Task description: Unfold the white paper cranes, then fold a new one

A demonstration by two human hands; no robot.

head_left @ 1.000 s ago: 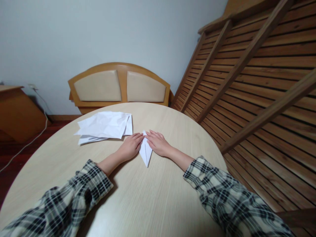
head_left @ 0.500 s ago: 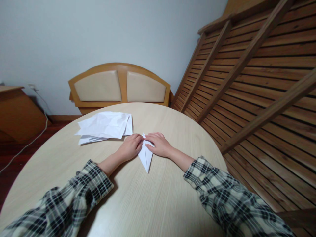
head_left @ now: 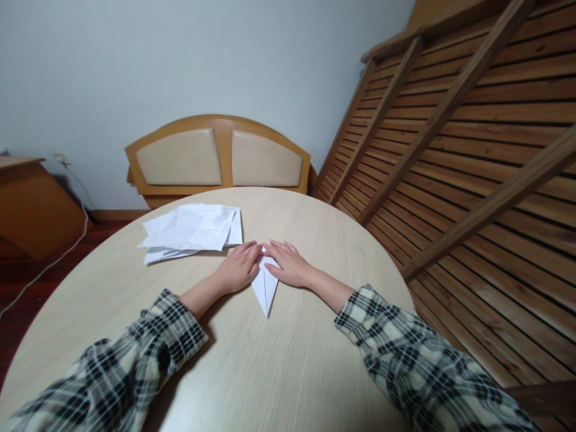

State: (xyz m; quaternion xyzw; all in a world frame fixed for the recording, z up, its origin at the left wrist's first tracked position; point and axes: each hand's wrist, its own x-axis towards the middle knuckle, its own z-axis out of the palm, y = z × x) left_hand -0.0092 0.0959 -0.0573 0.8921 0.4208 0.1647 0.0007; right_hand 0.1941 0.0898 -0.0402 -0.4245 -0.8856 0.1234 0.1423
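Note:
A white sheet of paper folded into a narrow kite shape (head_left: 265,294) lies on the table, its long point toward me and a crease down its middle. My left hand (head_left: 240,266) is on its left edge, fingers closed on the upper part. From the other side my right hand (head_left: 288,264) holds the paper, thumb on the face of it and fingertips near the top. The fingertips of both hands almost meet at the upper end, where they cover part of the folds.
Several loose white folded papers (head_left: 189,228) lie stacked on the round wooden table (head_left: 288,372), left of my hands. A padded headboard (head_left: 226,153) stands beyond the table's far edge. Wooden slats (head_left: 472,156) lean along the right. A cable (head_left: 67,252) runs down at the left.
The paper's near point has shifted slightly left and toward me. My left fingers have straightened a little, and less of the paper's top tip shows between the hands.

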